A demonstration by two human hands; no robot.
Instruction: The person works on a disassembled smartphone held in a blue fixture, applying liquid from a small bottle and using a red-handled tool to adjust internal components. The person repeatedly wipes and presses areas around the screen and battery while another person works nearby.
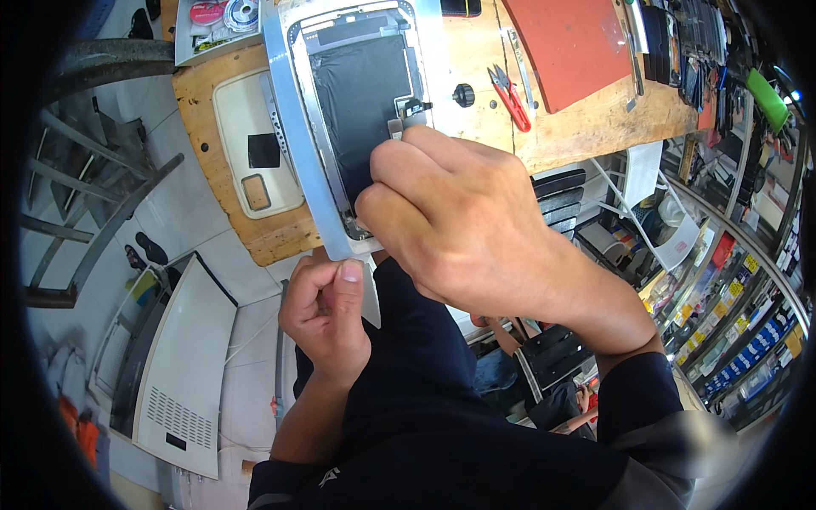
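Observation:
An opened tablet (353, 93) with a black inner panel and a silver rim lies on a pale blue mat (297, 144) at the table's near edge. My right hand (459, 212) is closed above the tablet's lower right side, knuckles up. A small metal piece (395, 127) shows just past its fingers; what they grip is hidden. Just below the mat's near corner, my left hand (327, 314) pinches a thin pale sheet (371, 297) between thumb and curled fingers. Whether the sheet is joined to the mat, I cannot tell.
Left of the mat lies a cream tray-like cover (234, 127) with a black square (263, 150). Red-handled snips (512, 102), a black knob (463, 94) and an orange-red board (578, 51) lie to the right. A metal-framed chair (110, 170) stands left; glass-fronted shelves (731, 323) stand right.

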